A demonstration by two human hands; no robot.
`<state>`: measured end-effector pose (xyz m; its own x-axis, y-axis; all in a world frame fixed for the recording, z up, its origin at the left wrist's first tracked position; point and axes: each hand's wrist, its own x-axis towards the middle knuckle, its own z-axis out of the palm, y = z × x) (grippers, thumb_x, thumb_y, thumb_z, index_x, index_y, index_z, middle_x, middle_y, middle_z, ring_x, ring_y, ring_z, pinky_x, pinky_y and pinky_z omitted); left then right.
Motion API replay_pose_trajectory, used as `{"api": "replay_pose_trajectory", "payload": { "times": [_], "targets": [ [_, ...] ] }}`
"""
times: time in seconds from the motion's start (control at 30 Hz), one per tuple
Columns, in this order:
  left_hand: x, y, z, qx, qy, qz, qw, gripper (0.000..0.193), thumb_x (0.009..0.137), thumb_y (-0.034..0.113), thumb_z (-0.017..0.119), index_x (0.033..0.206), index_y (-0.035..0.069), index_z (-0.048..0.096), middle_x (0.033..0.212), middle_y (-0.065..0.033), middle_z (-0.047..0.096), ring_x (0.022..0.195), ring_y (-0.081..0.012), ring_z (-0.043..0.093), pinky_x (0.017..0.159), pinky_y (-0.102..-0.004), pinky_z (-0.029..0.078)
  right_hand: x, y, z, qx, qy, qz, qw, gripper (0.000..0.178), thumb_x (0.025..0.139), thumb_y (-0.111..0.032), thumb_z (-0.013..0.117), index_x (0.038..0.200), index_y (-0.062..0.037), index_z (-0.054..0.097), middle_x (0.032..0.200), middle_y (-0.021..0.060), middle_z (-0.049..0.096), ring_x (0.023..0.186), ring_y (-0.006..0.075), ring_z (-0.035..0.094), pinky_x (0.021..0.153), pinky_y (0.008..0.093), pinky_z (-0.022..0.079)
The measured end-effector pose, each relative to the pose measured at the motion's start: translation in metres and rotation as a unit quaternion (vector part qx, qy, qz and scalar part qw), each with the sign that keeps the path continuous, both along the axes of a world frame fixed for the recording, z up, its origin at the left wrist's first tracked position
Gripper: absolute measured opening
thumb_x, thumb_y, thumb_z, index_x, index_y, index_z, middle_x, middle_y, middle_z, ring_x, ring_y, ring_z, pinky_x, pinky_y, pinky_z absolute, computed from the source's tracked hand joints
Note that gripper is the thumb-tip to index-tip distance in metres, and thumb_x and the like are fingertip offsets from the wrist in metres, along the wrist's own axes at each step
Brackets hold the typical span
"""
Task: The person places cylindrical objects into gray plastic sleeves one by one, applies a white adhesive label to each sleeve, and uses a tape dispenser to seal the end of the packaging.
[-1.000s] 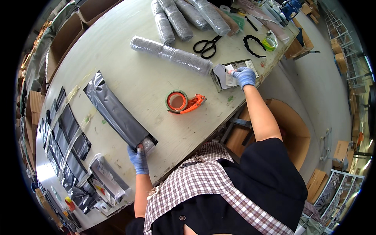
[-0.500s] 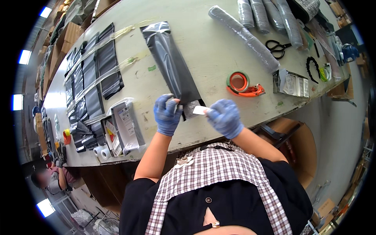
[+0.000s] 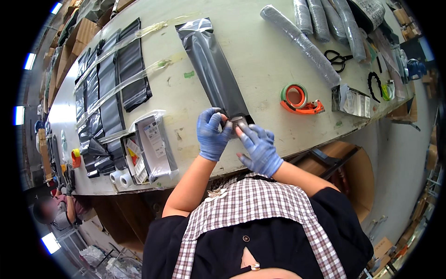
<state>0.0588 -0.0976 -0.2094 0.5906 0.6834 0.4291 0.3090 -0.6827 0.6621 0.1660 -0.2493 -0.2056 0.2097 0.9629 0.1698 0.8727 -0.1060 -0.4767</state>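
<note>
A long dark grey plastic mailing bag (image 3: 211, 65) lies slantwise on the table, its near end between my hands. My left hand (image 3: 212, 135), in a blue glove with bare fingertips, is closed on the bag's near left edge. My right hand (image 3: 260, 148), gloved alike, lies over the near end with its fingers stretched out and its thumb apart. Its fingertips press beside a small pale patch (image 3: 238, 122) on the bag, which looks like a label and is partly hidden by the fingers.
Several grey bags (image 3: 132, 69) lie taped down at left, beside a box of labels (image 3: 153, 139). At right are an orange tape dispenser (image 3: 304, 108), black scissors (image 3: 338, 60), bubble-wrapped rolls (image 3: 302, 44) and a small open box (image 3: 351, 103). Another person (image 3: 60, 211) works at far left.
My right hand has brought the white label down onto the bag's near end, and its fingers have opened out. My left hand has shifted slightly right in the picture.
</note>
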Motion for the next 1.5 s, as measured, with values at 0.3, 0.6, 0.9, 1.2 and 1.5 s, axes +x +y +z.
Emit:
{"api": "replay_pose_trajectory", "payload": {
  "times": [0.3,0.6,0.9,1.2,1.5],
  "targets": [
    [-0.023,-0.007,-0.05,-0.198,0.016,0.135,0.971,0.028,0.082,0.004,0.067,0.108,0.007,0.057,0.1,-0.0156,0.062,0.092,-0.0297,0.062,0.082,-0.0379,0.049,0.0,0.025,-0.001,0.065,-0.004,-0.013,0.998,0.07,0.074,-0.032,0.07,0.137,-0.0103,0.049,0.141,0.0114,0.048,0.122,0.0307,0.043,0.096,0.0453,0.033],
    [-0.042,-0.019,-0.058,-0.405,0.112,0.055,0.906,0.015,0.092,0.006,0.064,0.105,0.001,0.067,0.085,-0.007,0.071,0.063,-0.0099,0.06,0.058,-0.0267,0.05,-0.013,0.039,-0.032,-0.076,0.043,0.003,0.996,0.058,0.081,-0.021,0.064,0.131,0.0037,0.049,0.128,0.026,0.052,0.117,0.0405,0.051,0.101,0.0493,0.042],
    [-0.103,-0.01,-0.045,-0.629,0.018,0.109,0.769,0.015,0.09,0.009,0.069,0.104,0.002,0.067,0.087,-0.0038,0.069,0.071,-0.0131,0.067,0.062,-0.0248,0.054,-0.026,0.021,-0.042,0.095,0.081,0.075,0.989,0.024,0.089,-0.023,0.063,0.108,-0.0089,0.066,0.092,0.0091,0.067,0.084,0.0281,0.064,0.075,0.0394,0.054],
    [-0.12,-0.016,-0.057,-0.482,0.022,0.074,0.873,0.019,0.082,-0.003,0.066,0.1,0.004,0.071,0.092,-0.0069,0.071,0.083,-0.0138,0.066,0.074,-0.0273,0.052,-0.051,0.063,-0.044,0.129,0.037,0.1,0.986,0.013,0.08,-0.025,0.071,0.081,-0.0136,0.064,0.077,0.0052,0.065,0.072,0.0254,0.063,0.061,0.0402,0.05],
    [-0.091,0.032,-0.044,0.22,0.127,-0.106,0.961,0.013,0.076,0.009,0.065,0.088,0.013,0.063,0.124,-0.01,0.063,0.119,-0.0323,0.057,0.1,-0.0457,0.045,-0.003,-0.035,-0.029,0.067,0.217,0.164,0.96,0.019,0.078,-0.013,0.075,0.088,-0.012,0.058,0.079,0.006,0.06,0.074,0.0294,0.059,0.069,0.0399,0.05]
  ]
}}
